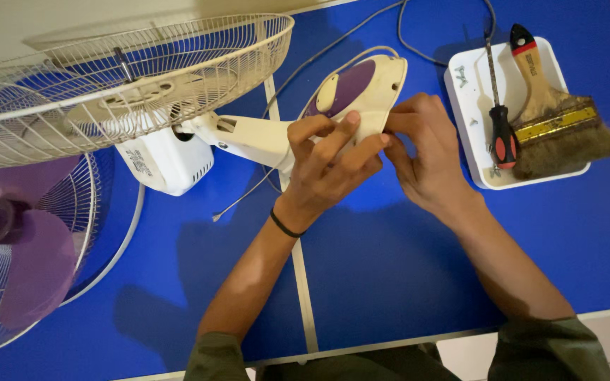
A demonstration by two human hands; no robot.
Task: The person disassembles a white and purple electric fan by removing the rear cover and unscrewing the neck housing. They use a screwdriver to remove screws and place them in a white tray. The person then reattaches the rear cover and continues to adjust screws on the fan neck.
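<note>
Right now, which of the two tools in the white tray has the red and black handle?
The screwdriver, on the left side of the white tray. The paintbrush beside it has a wooden handle and wide bristles.

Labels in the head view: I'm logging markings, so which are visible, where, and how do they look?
Label: on the white motor housing, small grey print, unreadable.
Marking: dark print on the paintbrush wooden handle, in the white tray.
No packages, signs or screens.
</note>
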